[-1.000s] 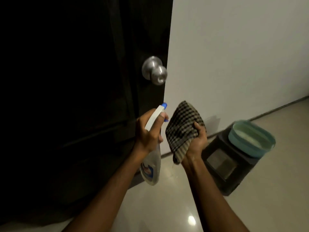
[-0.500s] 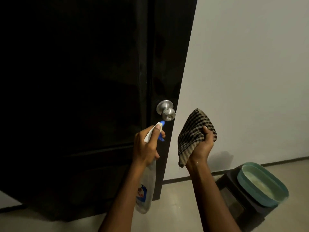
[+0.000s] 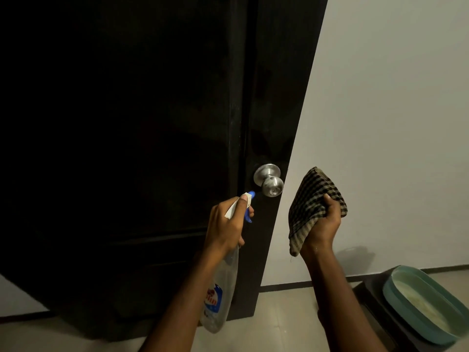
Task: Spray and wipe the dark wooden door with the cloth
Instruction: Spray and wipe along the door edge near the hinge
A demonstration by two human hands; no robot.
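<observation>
Facing the dark wooden door, we hold: left hand, fingers wrapped round the spray bottle, nozzle near the door below the steel knob; right hand, fingers gripping the bunched checked cloth, off the door, before the white wall.

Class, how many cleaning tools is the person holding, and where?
2. A clear plastic spray bottle with blue nozzle, gripped by the left hand; a dark checked cloth, held in the right hand. None appears hidden.

Teal basin — atop dark stool; wall
</observation>
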